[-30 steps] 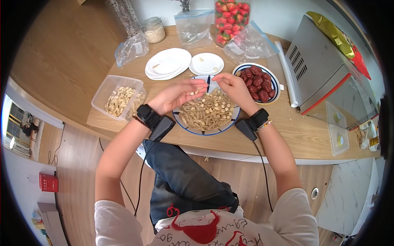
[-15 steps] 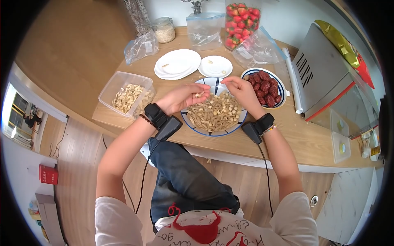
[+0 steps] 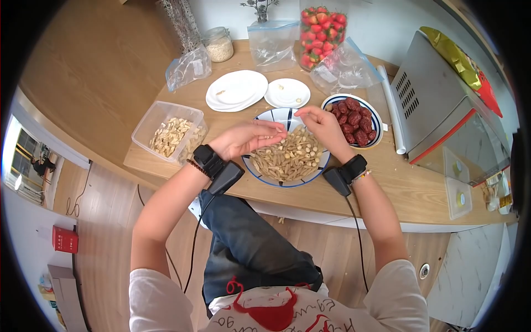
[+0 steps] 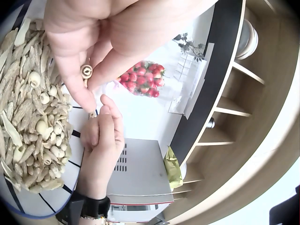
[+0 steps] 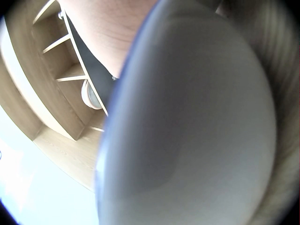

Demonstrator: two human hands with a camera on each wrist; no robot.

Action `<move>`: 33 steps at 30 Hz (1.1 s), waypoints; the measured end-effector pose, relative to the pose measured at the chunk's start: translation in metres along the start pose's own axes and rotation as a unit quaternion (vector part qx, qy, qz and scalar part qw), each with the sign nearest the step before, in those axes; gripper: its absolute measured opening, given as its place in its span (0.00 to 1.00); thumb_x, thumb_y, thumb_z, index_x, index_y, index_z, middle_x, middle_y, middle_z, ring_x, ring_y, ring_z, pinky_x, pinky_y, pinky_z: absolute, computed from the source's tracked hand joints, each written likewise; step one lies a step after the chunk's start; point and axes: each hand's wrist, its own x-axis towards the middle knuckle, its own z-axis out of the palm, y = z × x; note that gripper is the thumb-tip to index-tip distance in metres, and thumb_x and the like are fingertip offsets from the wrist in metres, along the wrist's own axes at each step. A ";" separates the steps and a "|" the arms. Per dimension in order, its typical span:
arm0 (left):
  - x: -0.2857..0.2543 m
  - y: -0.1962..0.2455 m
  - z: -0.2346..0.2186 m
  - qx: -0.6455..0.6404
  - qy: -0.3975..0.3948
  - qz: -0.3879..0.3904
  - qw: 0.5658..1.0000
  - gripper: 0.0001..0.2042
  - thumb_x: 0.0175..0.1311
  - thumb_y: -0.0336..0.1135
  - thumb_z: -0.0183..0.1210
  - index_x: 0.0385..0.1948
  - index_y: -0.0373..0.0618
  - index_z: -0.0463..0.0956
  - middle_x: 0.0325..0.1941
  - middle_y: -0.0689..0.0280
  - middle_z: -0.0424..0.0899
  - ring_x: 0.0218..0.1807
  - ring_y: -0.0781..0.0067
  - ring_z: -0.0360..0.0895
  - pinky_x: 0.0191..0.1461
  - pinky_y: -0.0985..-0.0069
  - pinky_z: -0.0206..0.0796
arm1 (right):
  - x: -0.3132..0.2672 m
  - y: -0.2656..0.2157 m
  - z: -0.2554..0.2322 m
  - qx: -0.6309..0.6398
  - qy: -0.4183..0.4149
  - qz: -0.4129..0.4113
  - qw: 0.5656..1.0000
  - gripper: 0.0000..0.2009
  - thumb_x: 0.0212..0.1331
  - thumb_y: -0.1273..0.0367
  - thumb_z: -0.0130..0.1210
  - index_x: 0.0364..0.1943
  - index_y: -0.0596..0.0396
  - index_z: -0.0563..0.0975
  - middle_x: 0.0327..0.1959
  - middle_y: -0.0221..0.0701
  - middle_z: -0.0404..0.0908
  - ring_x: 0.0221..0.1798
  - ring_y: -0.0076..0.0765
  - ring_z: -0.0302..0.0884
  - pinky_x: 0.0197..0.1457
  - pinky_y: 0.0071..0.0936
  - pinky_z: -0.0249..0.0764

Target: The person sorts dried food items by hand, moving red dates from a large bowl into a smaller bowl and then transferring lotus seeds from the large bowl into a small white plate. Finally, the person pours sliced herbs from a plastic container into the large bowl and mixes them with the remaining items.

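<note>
A blue-rimmed white bowl (image 3: 285, 114) is filled with pale dried slices and round lotus seeds. Above its left side my left hand (image 3: 249, 138) is turned palm up with fingers bent. The left wrist view shows a lotus seed (image 4: 86, 71) with a dark hole, pinched between thumb and fingers. My right hand (image 3: 326, 128) is over the bowl's right side, thumb and forefinger pinched together near the left fingertips. The right fingertips close on something thin and pale, mostly hidden. In the right wrist view the bowl's outer wall (image 5: 197, 122) covers most of the picture.
A plastic tub (image 3: 145, 128) of pale slices stands left, white plates (image 3: 243, 88) behind. A bowl of red dates (image 3: 354, 119) sits right, beside a white roll (image 3: 391, 110) and grey appliance (image 3: 431, 88). Strawberries (image 3: 323, 36) and plastic bags (image 3: 271, 47) line the back.
My hands have drawn slightly apart since the first frame, the right fingertips backing off from the left hand. The left fingers have curled further over the seed. The head view has shifted slightly.
</note>
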 end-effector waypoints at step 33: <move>0.035 0.063 -0.088 -0.151 0.210 0.149 0.954 0.10 0.65 0.19 0.44 0.46 0.22 0.62 0.52 0.49 0.67 0.50 0.59 0.75 0.52 0.79 0.76 | 0.000 0.000 0.000 -0.018 0.002 -0.007 1.000 0.08 0.60 0.71 0.50 0.40 0.55 0.78 0.13 0.19 0.59 0.18 0.14 0.53 0.21 0.20 0.52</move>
